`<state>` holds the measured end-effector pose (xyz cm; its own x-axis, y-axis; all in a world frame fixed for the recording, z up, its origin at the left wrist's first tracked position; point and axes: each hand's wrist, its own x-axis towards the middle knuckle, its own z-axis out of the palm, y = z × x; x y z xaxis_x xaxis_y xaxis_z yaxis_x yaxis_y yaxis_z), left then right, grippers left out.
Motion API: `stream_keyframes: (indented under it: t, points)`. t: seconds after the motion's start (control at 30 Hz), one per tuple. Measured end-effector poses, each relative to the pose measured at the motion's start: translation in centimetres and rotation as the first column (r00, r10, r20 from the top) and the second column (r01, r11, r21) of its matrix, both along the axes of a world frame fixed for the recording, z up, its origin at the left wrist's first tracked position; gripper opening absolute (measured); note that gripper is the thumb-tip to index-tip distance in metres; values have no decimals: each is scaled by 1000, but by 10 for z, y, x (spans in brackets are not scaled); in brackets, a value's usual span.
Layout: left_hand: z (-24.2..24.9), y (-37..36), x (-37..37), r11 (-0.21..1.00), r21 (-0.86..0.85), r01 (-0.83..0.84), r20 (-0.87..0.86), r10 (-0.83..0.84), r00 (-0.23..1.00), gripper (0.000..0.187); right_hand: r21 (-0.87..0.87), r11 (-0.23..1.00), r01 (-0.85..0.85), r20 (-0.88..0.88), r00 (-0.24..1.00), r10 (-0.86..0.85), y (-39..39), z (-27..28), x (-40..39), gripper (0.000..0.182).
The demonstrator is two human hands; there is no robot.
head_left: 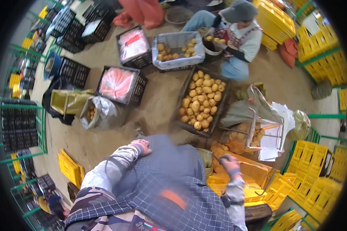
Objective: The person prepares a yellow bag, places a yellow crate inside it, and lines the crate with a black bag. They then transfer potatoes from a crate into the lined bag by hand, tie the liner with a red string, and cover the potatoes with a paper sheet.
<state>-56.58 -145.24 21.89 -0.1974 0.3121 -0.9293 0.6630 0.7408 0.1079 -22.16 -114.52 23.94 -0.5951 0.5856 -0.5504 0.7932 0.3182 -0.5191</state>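
My left hand (142,147), in a pinkish printed glove, lies against the dark checked apron (158,165) over my lap; its fingers are too blurred to read. My right hand (231,165) is out to the right, closed, with something dark at its fingers that I cannot make out. Close by it stand an orange-brown box or sack (246,165) and a yellow crate (219,183). Ahead, a black crate (210,133) holds many potatoes (202,100). To the left, an open silvery sack (104,111) has potatoes inside.
Another person (241,42) sits ahead, potatoes at their hands, beside a lined crate (177,38) of potatoes. Two black crates with pink-and-white bags (117,82) stand left of it. A metal-framed stand (252,131) with sacks and papers is at right. Yellow crates (312,161) are stacked around.
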Motion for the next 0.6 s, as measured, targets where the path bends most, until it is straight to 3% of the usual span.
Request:
stream_keyframes:
  t: [0.03, 0.07, 0.1, 0.13, 0.2, 0.23, 0.33, 0.43, 0.47, 0.6]
  points:
    - [0, -17, -6, 998, -66, -17, 16, 18, 1000, 62, -151, 975, -164, 96, 979, 180, -17, -65, -4, 26]
    - [-4, -35, -15, 991, -131, -30, 30, 34, 999, 65, -383, 908, -170, 320, 897, 304, -41, -82, -33, 30]
    - [-16, -61, -19, 988, -147, -42, 65, 52, 996, 64, -477, 856, -202, 311, 872, 379, -74, -164, -15, 36]
    - [-23, -81, -25, 987, -150, -52, 90, 66, 994, 63, -602, 777, -184, 414, 760, 501, -97, -146, -51, 54]
    - [-41, -124, -39, 989, -108, -105, 94, 115, 989, 57, -416, 864, -284, 413, 787, 458, -151, -178, -65, 46]
    - [-47, -143, -50, 992, -68, -111, 78, 116, 990, 55, -222, 912, -346, 383, 829, 408, -171, -166, -80, 37]
    - [-50, -192, -88, 995, 45, -85, -9, 86, 996, 44, -338, 913, -230, 372, 858, 354, -214, -136, -129, 39]
    - [-68, -244, -143, 978, 193, -83, 27, 79, 996, 39, -344, 914, -215, 397, 849, 349, -263, -113, -152, 39]
    - [-69, -260, -157, 970, 214, -114, 63, 103, 993, 34, -429, 894, -131, 375, 874, 308, -278, -118, -141, 36]
    - [-54, -320, -184, 943, 296, -156, 187, 103, 977, 33, -602, 782, -160, 336, 838, 430, -314, -58, -151, 39]
